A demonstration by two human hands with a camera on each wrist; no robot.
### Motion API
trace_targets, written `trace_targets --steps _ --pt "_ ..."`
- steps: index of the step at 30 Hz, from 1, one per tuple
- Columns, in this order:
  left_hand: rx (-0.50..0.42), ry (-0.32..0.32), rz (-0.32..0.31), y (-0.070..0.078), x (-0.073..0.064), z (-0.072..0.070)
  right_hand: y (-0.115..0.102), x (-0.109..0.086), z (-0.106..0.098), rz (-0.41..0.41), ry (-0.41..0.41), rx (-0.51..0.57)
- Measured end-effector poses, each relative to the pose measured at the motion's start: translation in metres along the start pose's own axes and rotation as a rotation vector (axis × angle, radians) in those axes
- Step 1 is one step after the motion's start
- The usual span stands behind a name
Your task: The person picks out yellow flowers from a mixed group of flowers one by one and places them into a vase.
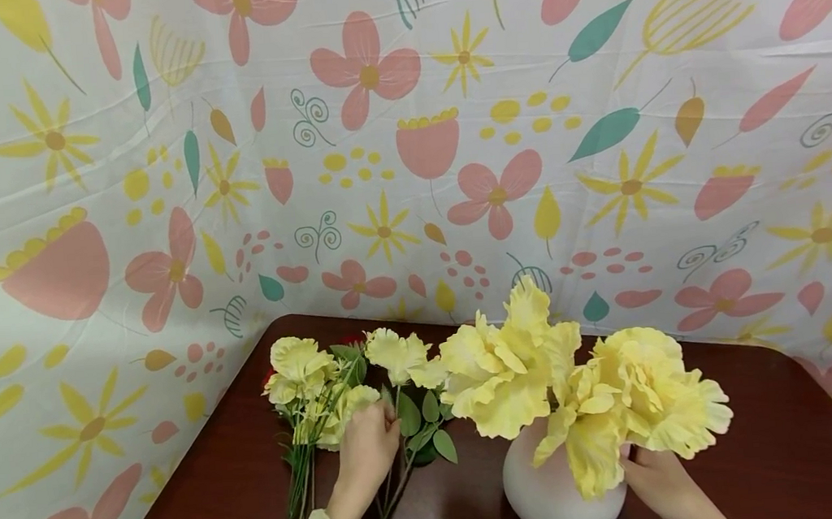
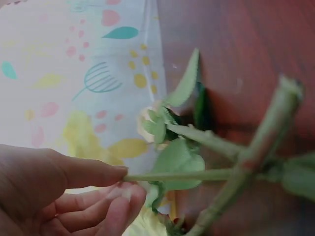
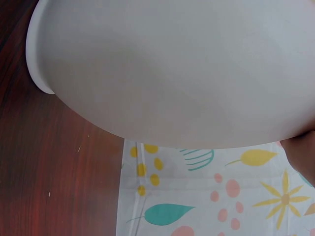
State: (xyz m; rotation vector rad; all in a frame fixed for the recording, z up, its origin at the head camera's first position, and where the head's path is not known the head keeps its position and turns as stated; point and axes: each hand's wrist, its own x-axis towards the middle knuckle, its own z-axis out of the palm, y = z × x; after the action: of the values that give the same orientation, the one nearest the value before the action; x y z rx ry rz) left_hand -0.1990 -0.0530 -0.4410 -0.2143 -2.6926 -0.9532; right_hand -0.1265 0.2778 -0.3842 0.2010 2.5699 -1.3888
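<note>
Vase point(image 1: 560, 505) holds yellow blooms point(image 1: 505, 366); loose stems point(image 1: 301, 474) remain at its ten o'clock. Left grip point(image 1: 368, 455) pinches one (right grip point(image 1: 659, 481): hold unclear).

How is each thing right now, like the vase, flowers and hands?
White vase: upright on the table.
Big yellow flowers: spread open, over the vase.
Loose flowers: lying on the table.
Green stem: pinched by the left hand.
Right hand: touching the vase, fingers mostly hidden.
Patterned cloth: hanging, creased.
</note>
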Motion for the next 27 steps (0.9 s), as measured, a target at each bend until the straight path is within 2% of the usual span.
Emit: trace_targets --steps 5,12,14,19,27 --pt "-0.083 0.034 0.023 0.007 0.003 -0.007 0.001 0.001 0.001 -0.014 -0.007 -0.014" --pt "-0.144 0.034 0.016 0.019 0.005 -0.019 0.002 0.001 0.003 -0.059 0.011 -0.015" --pt "-0.165 0.046 0.023 0.021 0.007 -0.023 0.002 0.001 0.002 -0.048 0.015 -0.024" --pt "-0.181 0.095 0.062 0.026 0.011 -0.033 0.003 0.003 0.000 0.002 0.007 -0.021" --pt "-0.252 0.117 0.115 0.037 0.012 -0.047 0.004 0.001 0.001 -0.041 0.006 0.017"
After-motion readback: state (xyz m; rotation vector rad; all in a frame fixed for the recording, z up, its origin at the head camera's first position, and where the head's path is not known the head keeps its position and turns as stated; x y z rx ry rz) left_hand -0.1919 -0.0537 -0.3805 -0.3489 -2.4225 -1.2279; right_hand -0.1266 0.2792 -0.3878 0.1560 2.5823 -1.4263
